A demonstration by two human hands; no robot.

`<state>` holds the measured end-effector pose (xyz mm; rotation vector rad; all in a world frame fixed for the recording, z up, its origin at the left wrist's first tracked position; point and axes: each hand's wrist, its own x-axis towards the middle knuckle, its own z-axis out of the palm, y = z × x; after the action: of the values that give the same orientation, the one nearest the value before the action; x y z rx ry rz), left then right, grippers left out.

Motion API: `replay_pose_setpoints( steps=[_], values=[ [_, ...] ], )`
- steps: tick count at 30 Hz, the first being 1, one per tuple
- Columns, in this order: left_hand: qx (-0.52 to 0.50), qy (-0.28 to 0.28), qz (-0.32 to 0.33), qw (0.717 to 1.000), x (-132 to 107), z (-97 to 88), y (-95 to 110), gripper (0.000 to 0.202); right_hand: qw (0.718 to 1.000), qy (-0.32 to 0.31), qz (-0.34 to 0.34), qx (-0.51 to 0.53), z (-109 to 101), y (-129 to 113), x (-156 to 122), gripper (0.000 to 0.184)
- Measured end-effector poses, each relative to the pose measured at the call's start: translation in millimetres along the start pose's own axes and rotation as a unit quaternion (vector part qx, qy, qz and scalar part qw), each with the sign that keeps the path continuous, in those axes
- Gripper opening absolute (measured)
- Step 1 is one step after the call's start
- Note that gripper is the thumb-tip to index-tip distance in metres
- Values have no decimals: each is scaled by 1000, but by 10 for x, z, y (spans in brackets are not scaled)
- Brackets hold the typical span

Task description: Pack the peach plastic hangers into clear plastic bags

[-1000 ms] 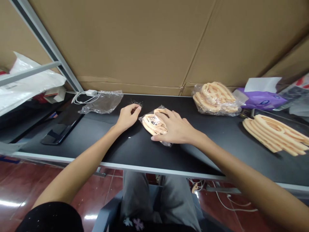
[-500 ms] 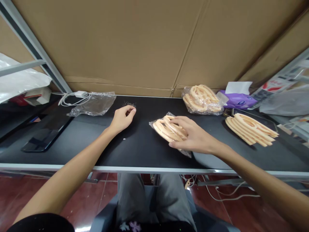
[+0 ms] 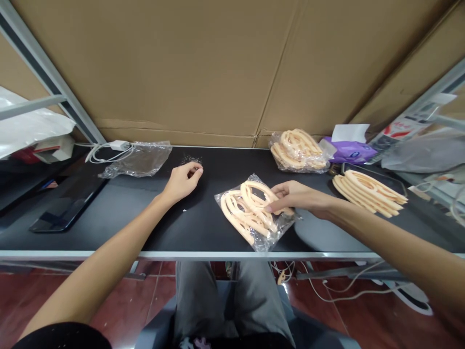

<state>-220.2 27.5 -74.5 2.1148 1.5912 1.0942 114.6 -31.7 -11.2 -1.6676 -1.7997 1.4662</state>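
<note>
A clear plastic bag of pale peach looped pieces (image 3: pixel 250 208) lies near the table's front edge. My right hand (image 3: pixel 296 198) grips its right side, thumb on top and fingers at the far side. Further left, my left hand (image 3: pixel 183 180) rests on the table with its thumb and fingertips closed together. Small pale specks (image 3: pixel 192 160) are scattered just beyond those fingertips, and whatever the fingers may hold is hidden.
Another filled plastic bag (image 3: pixel 300 151) stands at the back, beside a purple tissue pack (image 3: pixel 350 149). Loose stacked peach pieces (image 3: pixel 368 191) lie to the right. At the left are an empty clear bag (image 3: pixel 147 160), a white cable (image 3: pixel 96 154) and a black phone-like slab (image 3: pixel 67 206).
My right hand has turned the filled bag and shifted its grip to the right edge, so more of the looped pieces show. My left hand has hardly moved.
</note>
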Motion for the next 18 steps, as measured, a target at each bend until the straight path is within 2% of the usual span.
replay_pose_setpoints(
  steps=[2, 5, 7, 10, 13, 14, 16, 18],
  values=[
    [0, 1, 1, 1000, -5, -1, -2, 32, 999, 13, -6, 40, 54, -42, -58, 33],
    [1, -3, 4, 1000, -10, 1, -8, 33, 992, 68, 2, 109, 43, -51, -178, 41],
    [-1, -5, 9, 1000, -11, 3, -11, 33, 985, 93, 22, 144, -54, -44, -263, 48],
    [2, -5, 10, 1000, -10, 5, -8, 33, 966, 174, 8, 192, -350, -55, -336, 46],
    [8, -8, 6, 1000, -8, 2, 4, 33, 925, 296, -44, 235, -782, -115, -259, 17],
    [10, -8, 5, 1000, -8, 0, 9, 33, 918, 321, -63, 224, -932, -140, -195, 9],
    [12, -8, 3, 1000, -8, -4, 18, 32, 906, 395, -87, 125, -1203, -179, -24, 17],
    [14, -8, 0, 1000, -11, -8, 27, 32, 878, 464, -104, 56, -1405, -182, 172, 14]
  ],
)
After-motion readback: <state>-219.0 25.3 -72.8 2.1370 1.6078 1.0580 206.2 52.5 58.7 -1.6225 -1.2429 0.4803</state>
